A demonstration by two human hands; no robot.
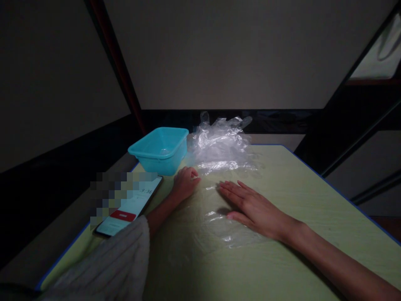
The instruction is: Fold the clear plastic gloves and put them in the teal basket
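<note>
A clear disposable plastic glove (216, 234) lies spread on the table, its outline faint against the yellow-green top. Over it my right hand (253, 207) rests flat, with fingers extended toward the left. My left hand (186, 182) is closed in a pinch at the far left part of the thin plastic; a bit of clear film shows at its fingertips. Just beyond both hands is a crumpled pile of clear plastic gloves (221, 144), several glove fingers sticking up at its back.
A turquoise plastic basin (166, 156) stands at the table's far left corner, close behind my left hand. Beside my left forearm lies a phone (131, 209) with its screen lit. The yellow-green table (313, 196) has a blue edge, and a pale wall rises behind it.
</note>
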